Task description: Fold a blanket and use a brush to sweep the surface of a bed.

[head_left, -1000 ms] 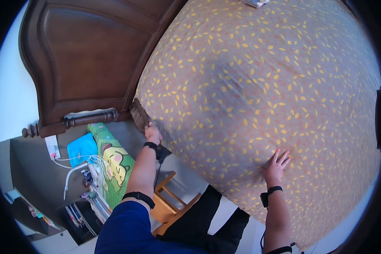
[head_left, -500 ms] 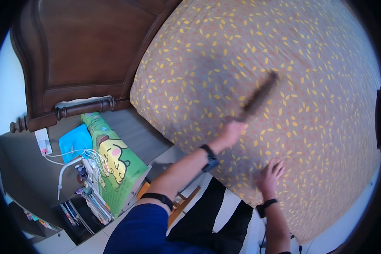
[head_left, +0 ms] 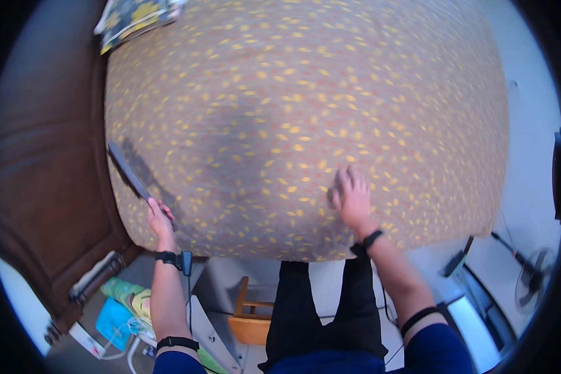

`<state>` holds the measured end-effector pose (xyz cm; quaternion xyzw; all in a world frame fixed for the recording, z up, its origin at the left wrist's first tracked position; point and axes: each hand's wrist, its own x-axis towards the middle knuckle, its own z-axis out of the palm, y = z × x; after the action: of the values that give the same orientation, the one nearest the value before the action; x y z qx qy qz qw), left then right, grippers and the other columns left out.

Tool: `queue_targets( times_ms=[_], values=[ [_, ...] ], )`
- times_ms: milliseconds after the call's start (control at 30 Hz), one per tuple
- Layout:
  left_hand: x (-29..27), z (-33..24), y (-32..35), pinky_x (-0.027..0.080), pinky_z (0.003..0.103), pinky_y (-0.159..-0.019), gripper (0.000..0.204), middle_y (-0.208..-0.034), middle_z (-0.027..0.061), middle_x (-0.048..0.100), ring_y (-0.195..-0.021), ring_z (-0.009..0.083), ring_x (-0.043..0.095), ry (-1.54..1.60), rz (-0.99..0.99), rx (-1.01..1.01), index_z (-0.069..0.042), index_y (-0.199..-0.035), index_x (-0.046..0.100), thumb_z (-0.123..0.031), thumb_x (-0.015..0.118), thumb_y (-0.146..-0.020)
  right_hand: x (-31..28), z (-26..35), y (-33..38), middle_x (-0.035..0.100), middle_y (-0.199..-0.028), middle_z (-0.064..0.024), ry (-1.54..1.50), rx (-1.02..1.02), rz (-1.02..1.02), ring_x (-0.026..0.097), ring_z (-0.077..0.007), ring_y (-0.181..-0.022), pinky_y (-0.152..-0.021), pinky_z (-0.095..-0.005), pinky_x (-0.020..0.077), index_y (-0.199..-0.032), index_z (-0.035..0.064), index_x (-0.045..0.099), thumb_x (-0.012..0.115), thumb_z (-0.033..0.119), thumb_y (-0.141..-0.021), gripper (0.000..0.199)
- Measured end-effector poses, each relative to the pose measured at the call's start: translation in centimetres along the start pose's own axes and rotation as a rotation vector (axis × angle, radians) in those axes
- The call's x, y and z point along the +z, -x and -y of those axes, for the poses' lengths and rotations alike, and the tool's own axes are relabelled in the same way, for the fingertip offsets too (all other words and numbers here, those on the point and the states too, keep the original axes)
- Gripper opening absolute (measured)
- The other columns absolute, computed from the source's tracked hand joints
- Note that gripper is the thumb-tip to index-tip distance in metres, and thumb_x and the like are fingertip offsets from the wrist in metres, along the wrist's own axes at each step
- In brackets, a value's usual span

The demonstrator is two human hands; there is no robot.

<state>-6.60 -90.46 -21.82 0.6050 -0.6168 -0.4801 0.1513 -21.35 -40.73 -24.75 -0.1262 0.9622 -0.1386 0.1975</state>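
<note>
A long, slim bed brush (head_left: 129, 171) with a dark back and bristles is in my left hand (head_left: 161, 218), whose fingers are wrapped round its handle. The brush is raised at a slant close to the headboard edge of the bed, and its shadow falls on the sheet to its right. My right hand (head_left: 354, 196), fingers spread and holding nothing, is at the near middle of the grey-brown bed sheet (head_left: 293, 124) with yellow and red leaf shapes. Whether its fingertips press on the cloth is hard to tell.
A dark wooden headboard (head_left: 50, 156) bounds the bed at left. A patterned pillow (head_left: 137, 22) lies at the far left corner. Near me are a blue container (head_left: 113, 320), a rolled green mat (head_left: 123, 292) and a wooden stool (head_left: 250, 329). A fan (head_left: 533, 277) stands at right.
The view has swung, bringing the pillow and fan into sight. My left hand has carried the brush from mid-bed to beside the headboard. My right hand remains over the sheet.
</note>
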Motion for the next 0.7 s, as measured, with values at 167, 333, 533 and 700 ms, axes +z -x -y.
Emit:
queue_targets(
  times_ms=[167,333,533,700],
  values=[
    [16.0,-5.3,4.6,0.037,0.030,-0.046,0.065,-0.052,-0.0008,0.044,-0.046,0.0134,0.043,-0.525,0.196,0.235,-0.007,-0.061,0.051,-0.059,0.036,-0.097,1.1,-7.6,9.4,0.009,-0.157,-0.0217,0.148,0.255,0.172,0.014,-0.0506,-0.140,-0.099,-0.0693,0.0300,-0.151,0.0159,0.022,0.059,0.044,-0.084,0.082],
    [27.2,5.3,29.8,0.039,0.043,-0.051,0.069,-0.055,0.0116,0.054,-0.050,0.0253,0.049,-0.637,0.895,0.502,0.000,-0.069,0.058,-0.057,0.033,-0.099,4.3,-7.5,28.1,0.005,-0.156,-0.0242,-0.142,0.500,0.793,0.017,-0.0553,-0.136,-0.099,-0.0715,0.0273,-0.151,0.0185,0.022,0.068,0.049,-0.079,0.091],
    [27.9,10.1,51.8,0.051,0.048,-0.078,0.048,-0.096,0.0213,0.067,-0.087,0.0373,0.064,-1.428,1.991,0.741,-0.010,-0.116,0.060,-0.046,0.032,-0.100,1.1,-12.1,31.9,0.008,-0.156,-0.0246,-0.300,0.742,0.938,0.024,-0.0525,-0.136,-0.102,-0.0667,0.0310,-0.151,0.0207,0.021,0.061,0.053,-0.083,0.085],
    [31.4,5.6,45.3,0.052,0.043,-0.064,0.024,-0.084,0.0128,0.066,-0.071,0.0320,0.063,-0.718,1.255,1.418,-0.005,-0.107,0.061,-0.022,0.049,-0.095,2.1,-20.2,34.9,0.048,-0.133,-0.0294,-0.497,0.713,0.877,0.052,-0.0432,-0.118,-0.095,-0.0480,0.0464,-0.145,0.0175,0.036,0.064,0.046,-0.083,0.074]
  ],
)
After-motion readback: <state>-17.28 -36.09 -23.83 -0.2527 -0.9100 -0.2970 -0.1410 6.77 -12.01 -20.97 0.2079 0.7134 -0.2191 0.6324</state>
